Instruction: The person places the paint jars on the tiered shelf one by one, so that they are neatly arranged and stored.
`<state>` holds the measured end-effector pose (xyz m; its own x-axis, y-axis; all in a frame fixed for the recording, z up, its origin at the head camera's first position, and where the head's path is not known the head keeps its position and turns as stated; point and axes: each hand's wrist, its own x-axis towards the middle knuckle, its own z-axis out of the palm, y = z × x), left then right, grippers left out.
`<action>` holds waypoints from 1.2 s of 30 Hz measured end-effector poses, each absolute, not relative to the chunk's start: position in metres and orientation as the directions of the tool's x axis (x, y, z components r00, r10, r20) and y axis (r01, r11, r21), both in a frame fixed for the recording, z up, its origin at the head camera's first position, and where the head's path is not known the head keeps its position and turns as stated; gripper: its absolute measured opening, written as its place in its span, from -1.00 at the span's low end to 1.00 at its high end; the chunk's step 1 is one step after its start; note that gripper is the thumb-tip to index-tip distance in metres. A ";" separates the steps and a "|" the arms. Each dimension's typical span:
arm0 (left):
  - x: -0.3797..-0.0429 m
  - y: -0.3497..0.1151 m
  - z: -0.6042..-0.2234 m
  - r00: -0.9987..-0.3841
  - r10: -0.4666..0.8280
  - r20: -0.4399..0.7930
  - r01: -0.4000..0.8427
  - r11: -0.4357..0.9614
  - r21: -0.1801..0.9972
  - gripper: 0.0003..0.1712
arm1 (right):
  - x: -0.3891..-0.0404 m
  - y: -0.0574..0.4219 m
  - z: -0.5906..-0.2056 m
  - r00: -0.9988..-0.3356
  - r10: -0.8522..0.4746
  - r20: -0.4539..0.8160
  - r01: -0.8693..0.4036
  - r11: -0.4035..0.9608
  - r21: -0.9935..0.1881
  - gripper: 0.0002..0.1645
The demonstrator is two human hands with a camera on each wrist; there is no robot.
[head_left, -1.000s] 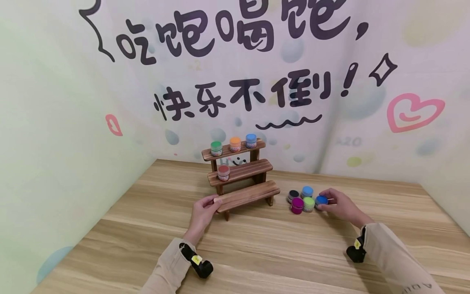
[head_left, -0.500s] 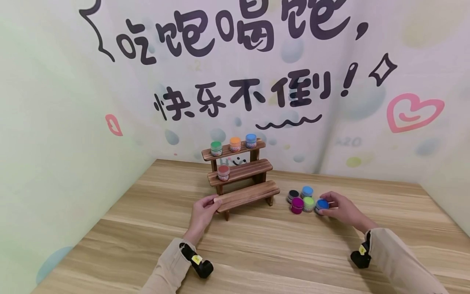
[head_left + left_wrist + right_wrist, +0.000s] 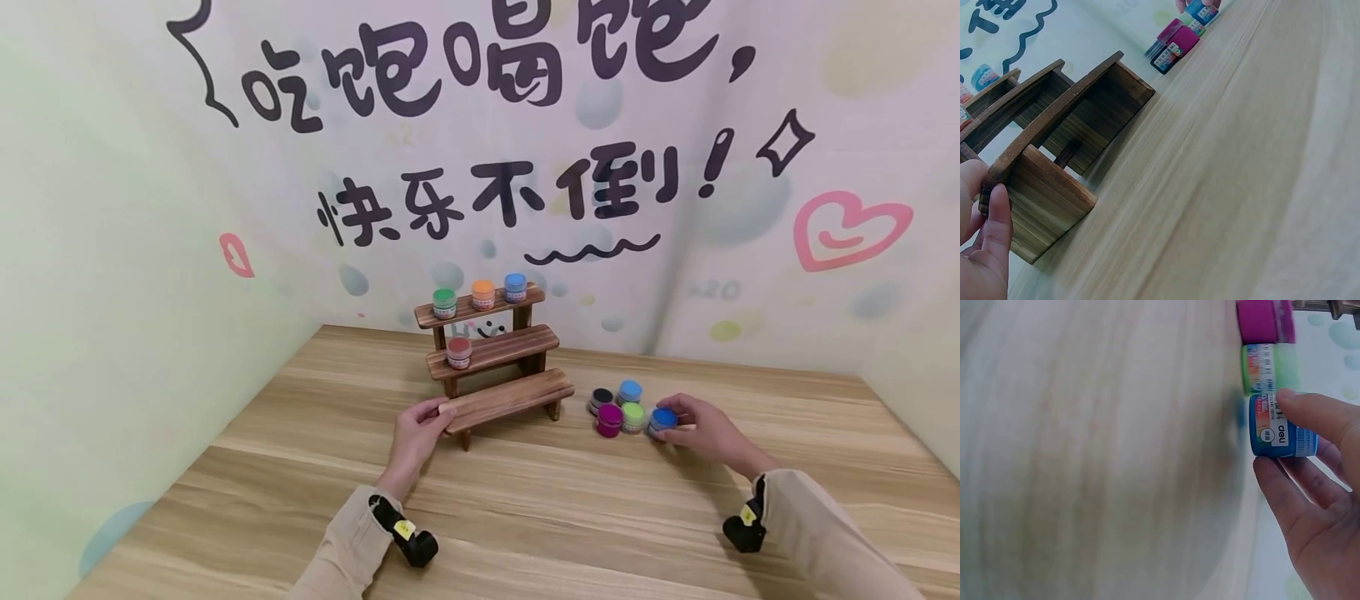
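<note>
My right hand [image 3: 703,428] pinches a small blue paint jar [image 3: 1274,434] between thumb and fingers, close over the table beside a lime green jar [image 3: 1266,367]. Left of it, a magenta jar [image 3: 609,420], a black-lidded jar [image 3: 601,401] and a light blue jar [image 3: 630,392] stand grouped together. My left hand [image 3: 417,430] grips the left end of the lowest step of a three-step wooden rack [image 3: 510,398], thumb on top and fingers below in the left wrist view. Green [image 3: 445,303], orange [image 3: 483,294] and blue-lidded [image 3: 515,287] jars line the top step; a red-brown jar [image 3: 459,352] sits on the middle one.
The wood-grain table [image 3: 525,517] runs back to a printed cloth backdrop [image 3: 420,167] with black lettering, right behind the rack. Cloth also hangs along the left side [image 3: 135,333] and the right side.
My right hand has shifted slightly right and toward me with the blue jar, widening its gap from the lime green jar. The left hand keeps its hold on the rack.
</note>
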<state>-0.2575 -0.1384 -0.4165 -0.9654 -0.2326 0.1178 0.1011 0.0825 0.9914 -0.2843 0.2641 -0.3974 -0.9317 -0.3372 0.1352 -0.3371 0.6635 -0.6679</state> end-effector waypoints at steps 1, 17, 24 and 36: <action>-0.258 -0.138 -0.416 -0.965 -0.231 0.124 0.107 0.083 0.991 -0.65 | -0.283 0.265 -0.396 -0.928 -0.339 0.154 -0.351 0.658 -0.666 -0.51; -0.257 -0.139 -0.418 -0.964 -0.242 0.111 0.089 0.098 0.991 -0.66 | -0.272 0.241 -0.363 -0.857 -0.403 0.321 -0.511 0.595 -0.620 -0.47; -0.258 -0.137 -0.418 -0.965 -0.236 0.112 0.092 0.093 0.991 -0.67 | -0.275 0.217 -0.355 -0.835 -0.447 0.322 -0.543 0.569 -0.618 -0.48; -0.258 -0.139 -0.418 -0.966 -0.232 0.117 0.095 0.104 0.990 -0.65 | -0.286 0.159 -0.341 -0.802 -0.496 0.332 -0.569 0.464 -0.680 -0.47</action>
